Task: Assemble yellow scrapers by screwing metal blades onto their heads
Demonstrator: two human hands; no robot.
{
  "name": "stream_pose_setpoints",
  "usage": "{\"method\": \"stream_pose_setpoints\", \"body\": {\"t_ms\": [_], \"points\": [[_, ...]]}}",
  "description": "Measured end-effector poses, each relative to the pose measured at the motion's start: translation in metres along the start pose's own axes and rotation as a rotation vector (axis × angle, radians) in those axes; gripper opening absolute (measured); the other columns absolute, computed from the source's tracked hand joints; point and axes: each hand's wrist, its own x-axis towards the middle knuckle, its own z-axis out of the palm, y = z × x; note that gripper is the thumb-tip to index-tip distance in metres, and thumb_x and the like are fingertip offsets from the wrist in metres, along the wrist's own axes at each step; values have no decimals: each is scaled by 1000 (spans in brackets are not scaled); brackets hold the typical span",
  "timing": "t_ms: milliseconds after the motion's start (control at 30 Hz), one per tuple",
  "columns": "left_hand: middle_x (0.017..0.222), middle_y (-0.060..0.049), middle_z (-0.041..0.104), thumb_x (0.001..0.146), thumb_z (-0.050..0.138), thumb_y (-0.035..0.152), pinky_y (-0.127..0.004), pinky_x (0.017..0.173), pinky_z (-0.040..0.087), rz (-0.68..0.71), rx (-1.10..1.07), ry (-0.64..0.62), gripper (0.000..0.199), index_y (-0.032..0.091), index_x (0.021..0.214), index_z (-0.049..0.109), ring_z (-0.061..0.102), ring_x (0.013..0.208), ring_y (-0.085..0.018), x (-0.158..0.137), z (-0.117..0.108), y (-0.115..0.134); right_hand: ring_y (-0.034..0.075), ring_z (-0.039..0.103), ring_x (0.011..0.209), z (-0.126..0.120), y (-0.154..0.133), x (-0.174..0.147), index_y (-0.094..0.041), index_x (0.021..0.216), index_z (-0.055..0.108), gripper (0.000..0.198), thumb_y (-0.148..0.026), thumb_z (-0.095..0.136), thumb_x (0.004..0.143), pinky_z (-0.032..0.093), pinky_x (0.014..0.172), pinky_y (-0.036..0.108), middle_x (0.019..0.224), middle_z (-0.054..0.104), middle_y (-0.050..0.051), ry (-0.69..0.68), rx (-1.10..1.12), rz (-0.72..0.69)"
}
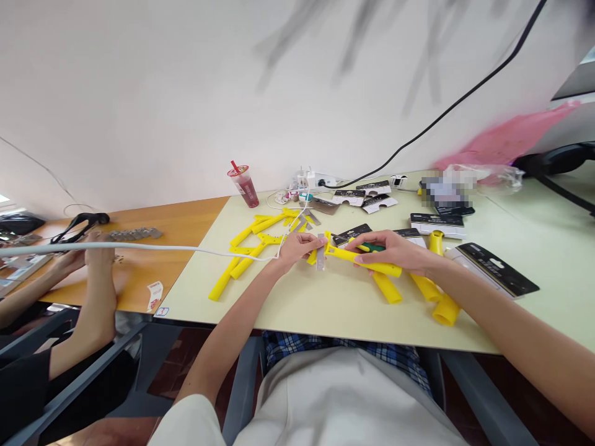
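Observation:
Between my two hands is a yellow-handled scraper (363,260), its handle slanting down to the right. My left hand (300,246) pinches the head end, where a flat metal blade (320,257) points downward. Around a green and yellow screwdriver (372,247) my right hand (395,251) is closed, with its fingers also against the scraper's handle. The screwdriver's shaft reaches toward the scraper head; whether the tip touches a screw cannot be made out. Left of my hands lie several more yellow scrapers (244,259), and other yellow handles (387,288) lie under my right hand and forearm.
Black and white packaging cards (495,269) lie at the right and back. A cup with a red straw (245,188) stands near the wall beside a power strip (316,179). A white cable (195,248) crosses in front. At the left, a co-worker's arms (95,291) rest by an orange table (181,229).

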Motion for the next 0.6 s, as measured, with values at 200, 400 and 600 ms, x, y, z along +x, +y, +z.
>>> {"method": "stream_pose_setpoints", "body": {"t_ms": [200, 400, 600], "points": [[85, -8, 82, 66, 99, 60, -29, 65, 60, 21, 84, 10, 50, 18, 89, 87, 73, 71, -19, -6, -1, 5, 33, 71, 115, -5, -4, -3, -34, 115, 90, 47, -50, 95, 71, 64, 91, 41, 131, 79, 5, -55, -195, -89], [88, -10, 82, 66, 97, 64, -29, 64, 58, 20, 60, 8, 54, 17, 91, 89, 73, 73, -19, -3, 7, -1, 28, 76, 95, -3, 3, -1, -33, 120, 88, 50, -52, 94, 74, 65, 82, 39, 123, 81, 5, -108, -122, -29], [88, -11, 83, 70, 95, 64, -28, 63, 55, 129, 97, -16, 52, 17, 90, 87, 73, 73, -20, -9, 34, 5, 23, 75, 82, 11, 2, 3, -28, 100, 86, 43, -67, 85, 84, 65, 69, 35, 97, 81, 6, -45, 46, -2]]}}
